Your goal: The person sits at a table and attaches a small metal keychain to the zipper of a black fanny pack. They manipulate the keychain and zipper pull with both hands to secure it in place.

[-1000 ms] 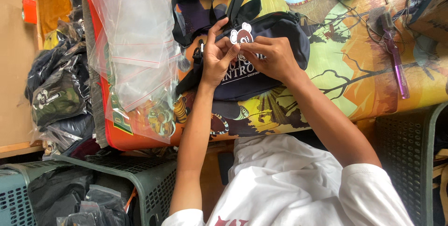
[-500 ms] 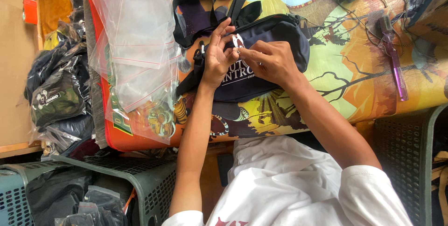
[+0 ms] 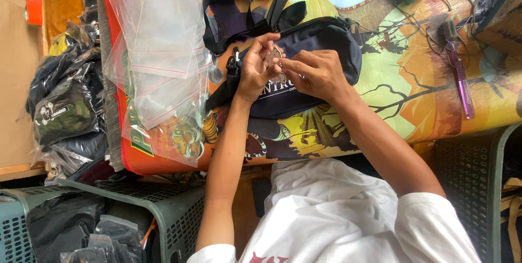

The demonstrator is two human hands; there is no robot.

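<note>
The table covered with a brightly printed cartoon cloth in orange, yellow and green (image 3: 413, 94) fills the upper frame; its far edge is cut off at the top. A stack of clear plastic zip bags with red seal strips (image 3: 160, 51) lies on the left part of the cloth, overhanging the near edge. The dark navy fabric waist bag with black webbing straps (image 3: 321, 51) lies at the centre of the table, just right of the zip bags; white lettering on its front is largely covered by the hands. A grey perforated plastic crate (image 3: 163, 214) stands below the table at lower left, holding dark bagged goods that cannot be identified. A purple pen-like tool (image 3: 459, 73) lies on the cloth at right, well apart from the bag.

The left hand (image 3: 255, 67) rests on the bag front, wrist bent, fingers curled together around a small round brown-and-white charm (image 3: 273, 56). The right hand (image 3: 315, 73) meets it from the right, forefinger and thumb pinched on the same charm. The charm's attachment is hidden by the fingertips.
</note>
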